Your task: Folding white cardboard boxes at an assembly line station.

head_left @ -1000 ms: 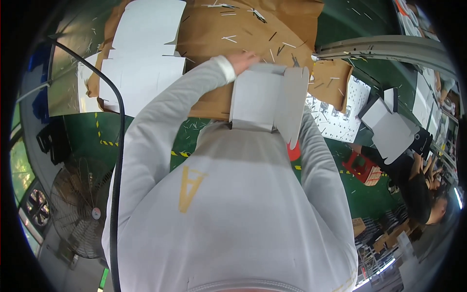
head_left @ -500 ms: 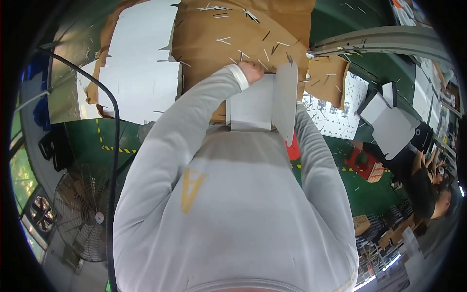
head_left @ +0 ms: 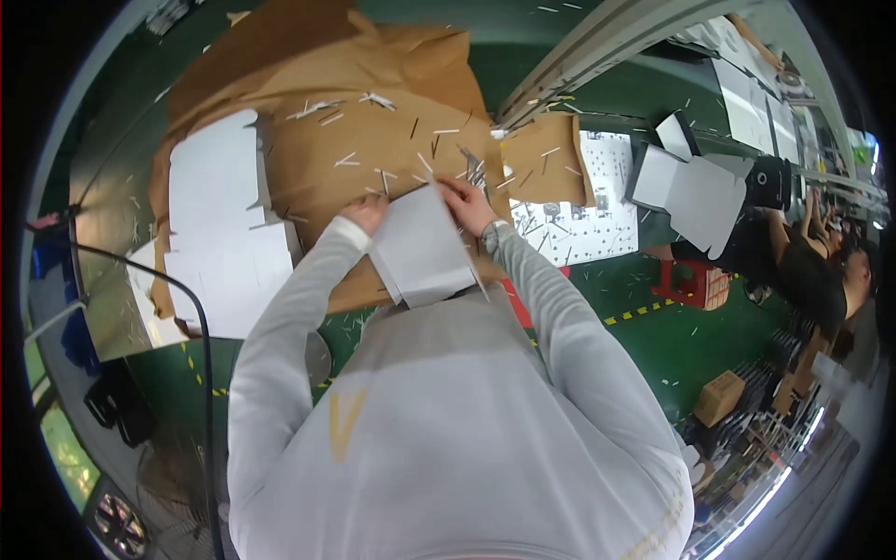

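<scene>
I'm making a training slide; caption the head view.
Left hand and right hand at the far end of a white cardboard box, over wrinkled brown paper.

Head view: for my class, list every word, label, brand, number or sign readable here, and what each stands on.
Sweatshirt: yellow lettering on the front, not copied here.
White printed sheet: small dark marks, too small to read.
Brown carton: any print is too small to read.
White box: no lettering visible.
</scene>
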Motion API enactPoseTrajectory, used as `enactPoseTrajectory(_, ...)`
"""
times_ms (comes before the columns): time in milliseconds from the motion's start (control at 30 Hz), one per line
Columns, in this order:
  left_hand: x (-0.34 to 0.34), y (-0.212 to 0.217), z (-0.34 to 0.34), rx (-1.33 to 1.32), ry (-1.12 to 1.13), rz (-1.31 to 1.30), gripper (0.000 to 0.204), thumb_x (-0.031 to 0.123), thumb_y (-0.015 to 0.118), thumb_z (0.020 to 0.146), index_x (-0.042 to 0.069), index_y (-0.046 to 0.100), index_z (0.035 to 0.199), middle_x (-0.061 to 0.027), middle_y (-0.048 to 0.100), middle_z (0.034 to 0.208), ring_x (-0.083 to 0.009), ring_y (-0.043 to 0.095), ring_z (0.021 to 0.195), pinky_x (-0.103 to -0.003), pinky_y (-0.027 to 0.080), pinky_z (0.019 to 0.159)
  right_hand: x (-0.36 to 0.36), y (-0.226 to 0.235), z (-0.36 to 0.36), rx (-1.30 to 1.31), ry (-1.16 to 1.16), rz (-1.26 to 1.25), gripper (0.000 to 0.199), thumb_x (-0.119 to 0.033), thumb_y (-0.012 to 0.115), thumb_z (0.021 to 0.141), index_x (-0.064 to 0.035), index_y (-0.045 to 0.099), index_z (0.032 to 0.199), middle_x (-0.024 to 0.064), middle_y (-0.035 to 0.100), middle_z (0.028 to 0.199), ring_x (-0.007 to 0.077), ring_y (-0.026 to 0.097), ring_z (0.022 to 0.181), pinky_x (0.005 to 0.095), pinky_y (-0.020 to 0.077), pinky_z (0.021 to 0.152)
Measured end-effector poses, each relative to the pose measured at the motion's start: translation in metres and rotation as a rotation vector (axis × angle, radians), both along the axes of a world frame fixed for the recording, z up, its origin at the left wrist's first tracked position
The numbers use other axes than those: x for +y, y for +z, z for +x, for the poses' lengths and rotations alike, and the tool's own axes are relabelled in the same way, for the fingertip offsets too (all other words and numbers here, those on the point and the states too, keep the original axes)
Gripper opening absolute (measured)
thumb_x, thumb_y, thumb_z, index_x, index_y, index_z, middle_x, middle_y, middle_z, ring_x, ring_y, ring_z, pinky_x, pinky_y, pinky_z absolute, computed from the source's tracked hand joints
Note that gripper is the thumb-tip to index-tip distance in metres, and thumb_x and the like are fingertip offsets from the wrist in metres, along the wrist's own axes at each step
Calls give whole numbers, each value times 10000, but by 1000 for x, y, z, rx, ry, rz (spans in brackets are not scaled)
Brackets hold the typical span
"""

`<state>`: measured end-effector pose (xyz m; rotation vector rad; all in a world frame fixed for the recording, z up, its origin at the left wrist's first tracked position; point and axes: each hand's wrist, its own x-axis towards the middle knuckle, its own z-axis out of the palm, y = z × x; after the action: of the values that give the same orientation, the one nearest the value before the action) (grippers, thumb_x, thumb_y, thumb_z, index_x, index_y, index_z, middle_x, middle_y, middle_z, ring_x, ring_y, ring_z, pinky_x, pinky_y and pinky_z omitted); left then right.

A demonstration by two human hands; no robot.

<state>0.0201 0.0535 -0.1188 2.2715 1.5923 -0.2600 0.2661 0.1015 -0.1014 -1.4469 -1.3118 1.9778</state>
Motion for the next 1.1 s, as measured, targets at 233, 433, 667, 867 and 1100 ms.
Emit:
enactPoseTrajectory(233, -68, 59, 3, -272, 775, -22, 568, 209, 523, 799, -57, 325, 1261, -281, 586, 823, -410, 583, 676, -475, 482, 626, -55, 13, 51, -349, -418, 380, 343, -301, 597, 835, 27, 615, 739, 99, 559, 558, 161, 534, 549, 315, 419, 514)
enactPoseTrajectory(433, -148, 30, 19, -749, 728, 17, 197, 191, 529, 832, 11, 572, 898, -187, 539, 839, -309, 561, 785, -344, 456, 728, -72, 17, 27, -361, -341, 76, 504, -476, 630, 764, 10, 578, 640, 81, 556, 523, 156, 546, 499, 300, 427, 489)
enactPoseTrajectory(667, -90, 77, 9, -1621, 1242, 373, 300, 190, 376, 884, -19, 471, 1077, -197, 589, 942, -263, 578, 873, -333, 450, 788, -40, 18, 9, -494, -259, 439, 295, -180, 657, 715, -17, 595, 953, 119, 626, 697, 260, 612, 641, 354, 482, 599)
enactPoseTrajectory(867, -63, 22, -1, -1153, 840, -75, 328, 237, 441, 902, -45, 534, 1041, -169, 614, 825, -259, 596, 688, -297, 474, 670, -40, 20, 29, -584, 59, 669, 421, -158, 597, 713, -97, 563, 1127, 120, 595, 758, 275, 585, 702, 361, 475, 635)
enactPoseTrajectory(1100, -27, -19, 30, -1220, 774, 42, 316, 225, 462, 899, -18, 554, 1080, -160, 537, 1040, -264, 511, 994, -326, 381, 895, -44, 11, 37, -431, 86, 682, 472, -94, 566, 713, -88, 527, 1183, 109, 533, 816, 263, 550, 708, 357, 460, 642)
